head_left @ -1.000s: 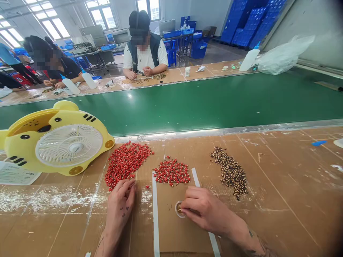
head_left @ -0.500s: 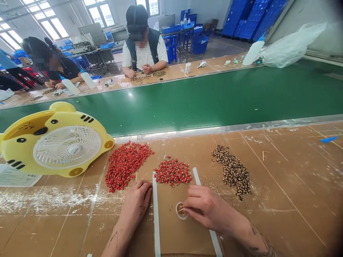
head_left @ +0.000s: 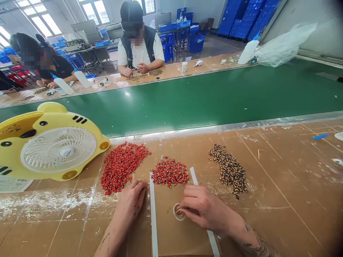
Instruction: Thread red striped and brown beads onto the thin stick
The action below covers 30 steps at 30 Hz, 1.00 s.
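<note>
One camera is riding on the person's head, looking forward and down. It is staying close above the left hand [head_left: 130, 205] and right hand [head_left: 203, 208], and looking across the long green conveyor belt [head_left: 187, 96].

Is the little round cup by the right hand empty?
Not empty: the cup shows brownish contents inside its pale rim, beside the right hand. What the contents are is too small to tell.

1. a yellow cat-shaped fan [head_left: 58, 150] stands on the table.
2. a green conveyor belt [head_left: 171, 100] runs beyond it.
3. a co-worker [head_left: 139, 48] sits across the belt.
4. a white plastic bag [head_left: 285, 45] lies far right, near stacked blue crates [head_left: 241, 19].
</note>
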Each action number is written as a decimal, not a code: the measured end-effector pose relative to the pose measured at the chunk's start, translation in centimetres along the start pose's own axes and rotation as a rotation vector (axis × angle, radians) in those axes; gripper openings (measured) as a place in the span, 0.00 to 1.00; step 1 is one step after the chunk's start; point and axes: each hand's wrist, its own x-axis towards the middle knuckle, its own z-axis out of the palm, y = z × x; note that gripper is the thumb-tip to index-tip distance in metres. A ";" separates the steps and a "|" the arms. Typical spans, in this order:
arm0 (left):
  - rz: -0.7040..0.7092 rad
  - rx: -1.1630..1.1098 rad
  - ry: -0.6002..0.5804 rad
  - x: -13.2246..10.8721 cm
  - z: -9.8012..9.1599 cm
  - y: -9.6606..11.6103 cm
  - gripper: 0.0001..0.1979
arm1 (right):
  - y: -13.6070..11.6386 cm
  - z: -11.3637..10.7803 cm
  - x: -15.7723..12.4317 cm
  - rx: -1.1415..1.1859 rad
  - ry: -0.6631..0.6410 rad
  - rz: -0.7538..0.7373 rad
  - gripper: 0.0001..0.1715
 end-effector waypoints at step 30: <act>-0.361 -1.196 -0.177 1.1 4.4 4.1 0.04 | 0.2 0.8 0.2 -0.034 0.061 -0.042 0.13</act>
